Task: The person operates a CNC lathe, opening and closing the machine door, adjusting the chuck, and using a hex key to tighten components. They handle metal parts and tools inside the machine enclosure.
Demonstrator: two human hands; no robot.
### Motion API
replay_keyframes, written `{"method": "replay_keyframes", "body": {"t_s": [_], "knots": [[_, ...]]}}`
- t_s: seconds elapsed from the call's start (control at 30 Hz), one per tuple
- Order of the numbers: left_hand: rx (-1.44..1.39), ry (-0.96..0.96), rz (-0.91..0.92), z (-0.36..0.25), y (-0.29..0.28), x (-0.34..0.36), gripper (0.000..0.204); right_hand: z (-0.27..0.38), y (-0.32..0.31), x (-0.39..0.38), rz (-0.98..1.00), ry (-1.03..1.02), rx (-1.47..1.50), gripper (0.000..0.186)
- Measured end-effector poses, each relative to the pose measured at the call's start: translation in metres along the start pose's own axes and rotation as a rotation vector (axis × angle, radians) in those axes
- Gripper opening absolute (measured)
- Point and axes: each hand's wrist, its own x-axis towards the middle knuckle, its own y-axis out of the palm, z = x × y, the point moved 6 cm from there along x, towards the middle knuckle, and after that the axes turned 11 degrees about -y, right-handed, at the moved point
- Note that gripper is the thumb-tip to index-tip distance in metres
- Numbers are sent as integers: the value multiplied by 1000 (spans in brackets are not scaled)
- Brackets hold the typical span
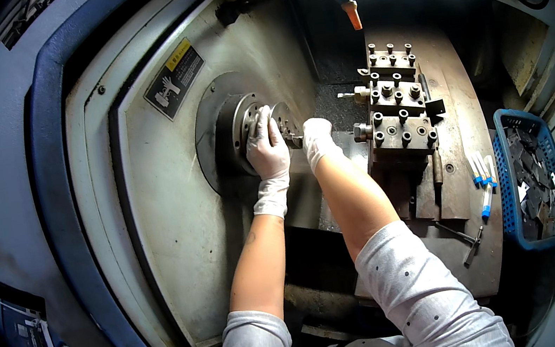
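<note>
Both of my hands wear thin white gloves and work at the round metal lathe chuck. My left hand lies against the chuck's front, its fingers and thumb closed on the edge of a thin grey metal plate. Just right of the chuck face, my right hand is closed in a fist. A short dark metal piece shows between that fist and the chuck. What the fist grips is hidden by the fingers.
Right of my hands stand several bolted tool holders with cutting tools pointing at the chuck. A blue basket holds dark flat metal pieces. Beside it lie blue-and-white tubes and a T-handled key. An orange-tipped coolant nozzle hangs above.
</note>
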Motion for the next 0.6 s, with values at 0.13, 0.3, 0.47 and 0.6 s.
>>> {"method": "replay_keyframes", "body": {"t_s": [0.13, 0.3, 0.47, 0.6], "knots": [[-24, -5, 8, -8, 13, 1, 19, -39, -39, 10, -870, 297, 609, 19], [-20, -99, 187, -4, 8, 8, 19, 22, -100, -71, -1160, -224, 770, 11], [-138, -142, 410, 12, 17, 15, 24, 62, -67, -153, -951, -577, 305, 14], [-436, -206, 510, 20, -1, 15, 23, 67, -3, -156, -691, -591, 474, 15]]}}
